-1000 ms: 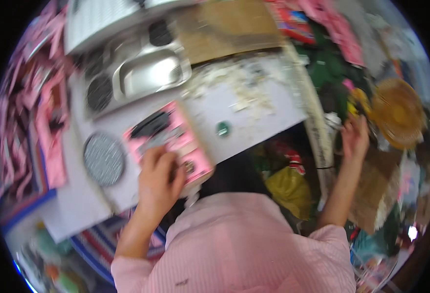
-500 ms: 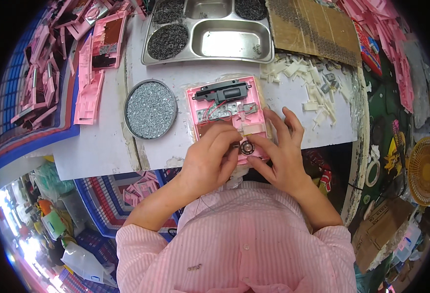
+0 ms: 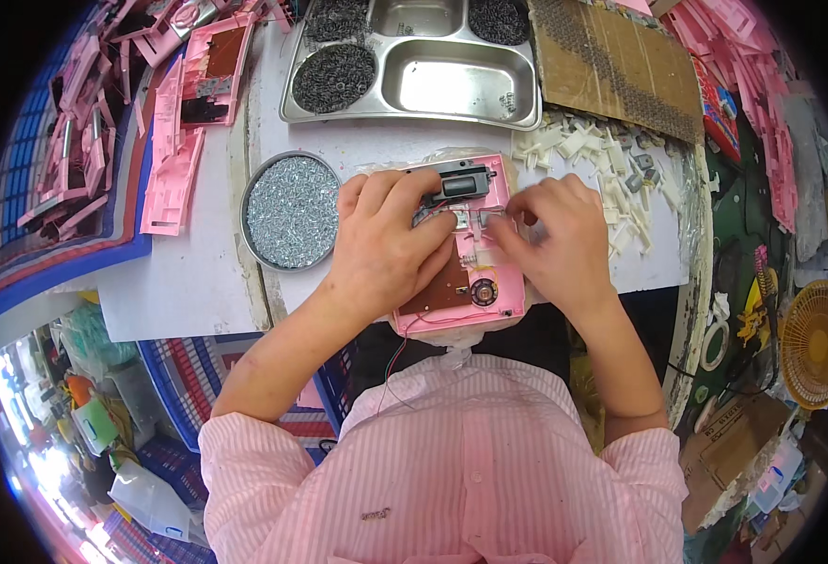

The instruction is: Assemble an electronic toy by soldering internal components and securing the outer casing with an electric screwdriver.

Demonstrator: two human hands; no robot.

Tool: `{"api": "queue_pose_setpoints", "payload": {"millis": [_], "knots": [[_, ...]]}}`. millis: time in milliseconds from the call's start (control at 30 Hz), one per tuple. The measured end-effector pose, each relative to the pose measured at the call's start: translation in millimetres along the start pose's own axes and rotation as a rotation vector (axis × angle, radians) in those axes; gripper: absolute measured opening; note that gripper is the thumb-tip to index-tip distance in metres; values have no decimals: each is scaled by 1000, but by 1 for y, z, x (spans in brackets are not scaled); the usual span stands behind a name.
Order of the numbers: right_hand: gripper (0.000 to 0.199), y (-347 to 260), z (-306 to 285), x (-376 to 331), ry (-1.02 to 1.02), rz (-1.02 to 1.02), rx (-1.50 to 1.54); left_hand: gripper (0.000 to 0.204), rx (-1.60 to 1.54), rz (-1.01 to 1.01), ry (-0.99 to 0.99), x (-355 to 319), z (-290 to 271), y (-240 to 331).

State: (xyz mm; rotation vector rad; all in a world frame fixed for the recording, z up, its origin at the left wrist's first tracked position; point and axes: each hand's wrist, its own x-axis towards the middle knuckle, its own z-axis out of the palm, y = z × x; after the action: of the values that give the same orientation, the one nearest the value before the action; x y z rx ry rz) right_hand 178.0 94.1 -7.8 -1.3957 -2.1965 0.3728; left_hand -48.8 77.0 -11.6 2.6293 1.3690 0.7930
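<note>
A pink plastic casing (image 3: 440, 325) lies on a clear-wrapped pad at the table's front edge. Inside it are a long black plastic module (image 3: 463, 185), a brown board (image 3: 437, 293), a small round speaker (image 3: 484, 292) and thin wires. My left hand (image 3: 386, 235) is closed over the casing's left side, its fingers curled by the black module and covering part of the grey metal strip. Across from it, my right hand (image 3: 564, 240) has thumb and forefinger drawn together at a small grey part near the right wall; whatever lies between the fingertips is hidden.
A round tin of small metal screws (image 3: 292, 211) stands left of the casing. Behind it is a steel compartment tray (image 3: 405, 115) with dark small parts. White plastic pieces (image 3: 611, 174) lie beside a cardboard sheet (image 3: 611, 66) at right. Pink casings (image 3: 171, 188) pile up at left.
Both hands have moved away from the speaker, up toward the middle and far part of the casing. The speaker and brown board are now uncovered. The casing has shifted slightly right and nearer.
</note>
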Motion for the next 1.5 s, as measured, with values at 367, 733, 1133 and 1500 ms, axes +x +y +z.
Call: {"api": "queue_pose_setpoints", "payload": {"millis": [367, 733, 1133, 1500], "knots": [[16, -5, -2, 9, -145, 365, 323, 29, 12, 7, 46, -9, 7, -2], [22, 2, -7, -1, -217, 406, 421, 45, 6, 150, -47, -6, 11, 8], [16, -10, -3, 12, -164, 138, 22, 45, 158, 250, -47, -11, 13, 5], [15, -21, -7, 1, -126, -145, -353, 45, 7, 181, -81, -13, 12, 3]]}}
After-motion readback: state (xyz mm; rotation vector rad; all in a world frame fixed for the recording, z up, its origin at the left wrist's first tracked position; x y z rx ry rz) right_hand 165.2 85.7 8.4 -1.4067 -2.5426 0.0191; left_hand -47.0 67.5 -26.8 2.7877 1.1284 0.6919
